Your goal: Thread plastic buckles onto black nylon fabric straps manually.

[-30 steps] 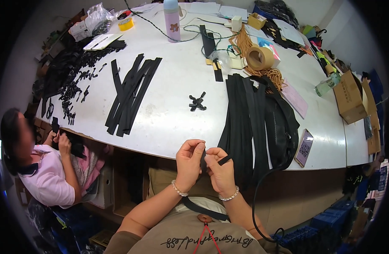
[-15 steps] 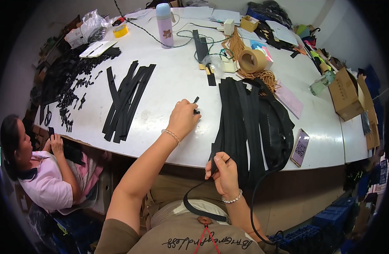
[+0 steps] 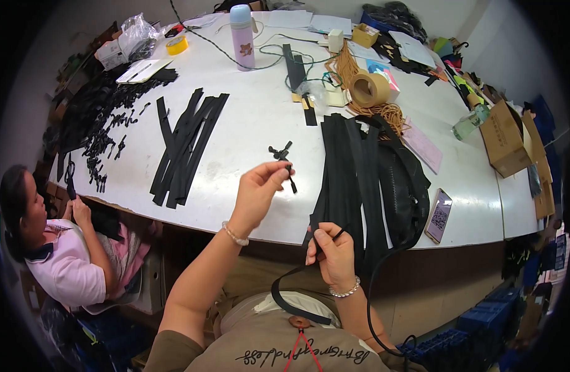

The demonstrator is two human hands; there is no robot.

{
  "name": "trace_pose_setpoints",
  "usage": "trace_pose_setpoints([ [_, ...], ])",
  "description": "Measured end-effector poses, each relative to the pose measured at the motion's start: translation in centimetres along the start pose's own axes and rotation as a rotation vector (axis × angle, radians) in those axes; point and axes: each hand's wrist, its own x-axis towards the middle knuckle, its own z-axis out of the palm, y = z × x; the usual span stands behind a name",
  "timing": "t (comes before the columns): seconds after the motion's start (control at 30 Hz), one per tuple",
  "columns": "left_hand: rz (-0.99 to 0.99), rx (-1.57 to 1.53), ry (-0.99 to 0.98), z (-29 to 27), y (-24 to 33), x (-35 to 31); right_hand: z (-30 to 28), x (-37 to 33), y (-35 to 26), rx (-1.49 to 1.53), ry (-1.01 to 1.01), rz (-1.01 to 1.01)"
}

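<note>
Bright and fairly even across white tabletop [image 3: 248,105], with soft glossy glare toward middle. Dim and shadowed underneath. Bowed by fisheye, most plainly along near side; fading to black at all corners. Reasonably sharp near centre, softer toward outer rim.

Stretching wide as a white table [image 3: 254,111], gleaming in patches; rising beyond it as a pale wall [image 3: 511,53].

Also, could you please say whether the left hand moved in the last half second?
Yes: against the table, the left hand has drawn back slightly toward the near edge, holding a small black piece.
</note>
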Motion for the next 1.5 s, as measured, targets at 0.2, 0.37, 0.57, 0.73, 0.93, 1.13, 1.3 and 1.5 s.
trace_pose_setpoints([
  [0.2, -0.308, -0.429, -0.133, -0.2, -0.5, -4.5, 0.6, -0.3, -0.7, -0.073, -0.07, -0.045],
  [0.37, -0.44, -0.619, -0.164, 0.4, -0.4, -6.4, 1.3, -1.0, -0.6, -0.097, -0.087, -0.078],
  [0.57, -0.433, -0.636, -0.231, 0.2, -1.3, -7.5, 1.6, -1.5, -0.2, -0.121, -0.095, -0.068],
  [0.73, -0.394, -0.609, -0.152, 0.4, -1.7, -8.2, 1.5, -1.7, 0.1, -0.106, -0.083, -0.069],
  [0.93, 0.111, -0.142, -0.104, 1.2, -1.4, -8.9, 1.6, -1.8, 0.5, -0.093, -0.043, -0.019],
  [1.13, -0.009, -0.174, -0.139, 1.2, -1.6, -9.7, 1.4, -1.8, 0.5, -0.032, 0.005, -0.041],
  [1.3, -0.476, -0.506, -0.16, 0.5, -2.6, -10.2, 1.0, -1.8, 0.6, -0.044, -0.013, 0.001],
  [1.5, -0.501, -0.582, -0.166, 1.1, -1.7, -10.6, 1.1, -2.1, 0.3, -0.058, 0.004, 0.012],
])
